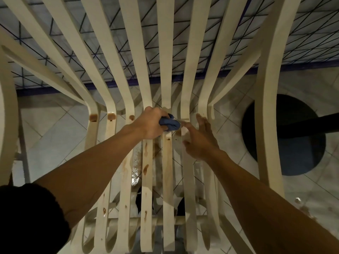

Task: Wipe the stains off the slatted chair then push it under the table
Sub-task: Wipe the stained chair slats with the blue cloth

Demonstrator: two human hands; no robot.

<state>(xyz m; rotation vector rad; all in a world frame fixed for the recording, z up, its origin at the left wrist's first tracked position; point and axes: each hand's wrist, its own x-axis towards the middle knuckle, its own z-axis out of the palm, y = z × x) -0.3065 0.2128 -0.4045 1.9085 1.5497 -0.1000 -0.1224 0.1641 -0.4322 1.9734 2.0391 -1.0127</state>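
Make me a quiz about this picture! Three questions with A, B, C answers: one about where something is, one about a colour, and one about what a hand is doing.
1. Where is the cloth?
A. In the left hand, at the bend of the chair
B. In a bucket
C. On the person's shoulder

2. What colour are the stains?
A. Green
B. Brown
C. Purple

3. How is the right hand?
A. Curled in a fist
B. Open, fingers spread
C. Gripping a bottle

Answers:
1 A, the left hand's fingers curl round the blue cloth on the middle slats.
2 B, brown blobs sit on the slats to the left of the cloth.
3 B, its straight fingers spread over the slats and hold nothing.
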